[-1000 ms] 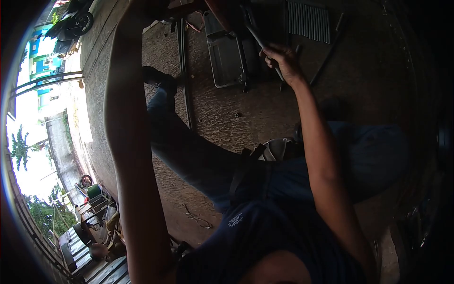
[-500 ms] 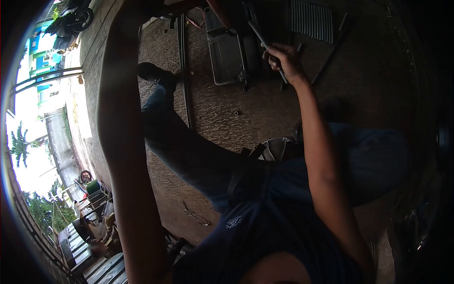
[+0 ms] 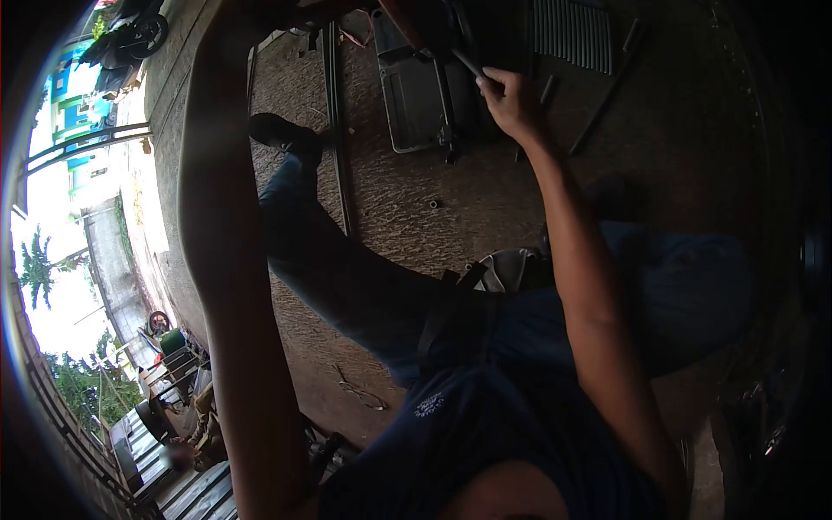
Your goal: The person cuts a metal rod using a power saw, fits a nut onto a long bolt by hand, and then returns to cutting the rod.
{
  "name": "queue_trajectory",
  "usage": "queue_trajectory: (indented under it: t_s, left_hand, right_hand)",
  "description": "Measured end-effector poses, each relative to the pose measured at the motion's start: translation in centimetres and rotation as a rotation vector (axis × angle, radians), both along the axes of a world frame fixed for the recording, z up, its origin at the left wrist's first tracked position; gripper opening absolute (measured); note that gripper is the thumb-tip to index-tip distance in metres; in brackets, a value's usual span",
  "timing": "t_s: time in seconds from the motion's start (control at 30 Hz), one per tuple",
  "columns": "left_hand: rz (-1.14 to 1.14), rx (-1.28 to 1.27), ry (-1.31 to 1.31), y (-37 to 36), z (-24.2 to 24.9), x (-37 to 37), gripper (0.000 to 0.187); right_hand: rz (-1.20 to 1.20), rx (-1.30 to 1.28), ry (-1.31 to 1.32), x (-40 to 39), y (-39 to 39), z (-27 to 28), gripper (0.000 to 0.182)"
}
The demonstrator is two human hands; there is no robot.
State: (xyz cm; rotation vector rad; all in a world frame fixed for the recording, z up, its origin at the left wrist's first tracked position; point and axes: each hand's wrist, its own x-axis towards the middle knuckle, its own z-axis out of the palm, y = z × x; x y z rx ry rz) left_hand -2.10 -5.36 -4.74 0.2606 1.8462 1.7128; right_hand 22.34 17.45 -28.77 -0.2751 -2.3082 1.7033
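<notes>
My right hand [image 3: 513, 104] is closed around a slim grey metal rod [image 3: 468, 62], whose visible end points up and left. That end lies close to a dark, boxy piece of equipment with a flat rimmed plate [image 3: 412, 108] low on the floor. A reddish-brown bar [image 3: 404, 24] slants over the equipment at the top edge. My left arm stretches up along the left side of the view. Deep shadow and the frame's top edge hide my left hand's fingers, so what it touches cannot be made out.
Short grey tubes [image 3: 572, 36] lie in a row at upper right, near a long dark bar [image 3: 607, 91]. Long rails [image 3: 336, 130] run past my foot [image 3: 282, 132]. A small ring [image 3: 435, 204] and bent wire [image 3: 360, 390] lie on the floor. A motorbike [image 3: 143, 39] stands outside.
My right hand has shifted slightly up and left and turned over the rod. The rod's lower end, visible below the hand before, no longer shows. My left arm has hardly moved.
</notes>
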Motion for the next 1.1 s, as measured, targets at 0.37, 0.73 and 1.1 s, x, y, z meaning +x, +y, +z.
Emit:
queue_trajectory:
  t_s: [0.37,0.73,1.1]
  left_hand:
    - [0.024,-0.016,0.007,0.0,0.1,0.9,0.025]
    - [0.042,-0.036,0.026,0.7,1.0,1.7,0.025]
    - [0.053,-0.057,0.046,2.0,1.9,2.1,0.025]
  right_hand:
    - [-0.281,0.441,0.544,-0.3,-1.0,0.2,0.020]
    - [-0.185,0.410,0.280,0.0,-0.5,0.3,0.030]
    - [-0.121,0.283,0.126,0.4,-0.9,2.0,0.024]
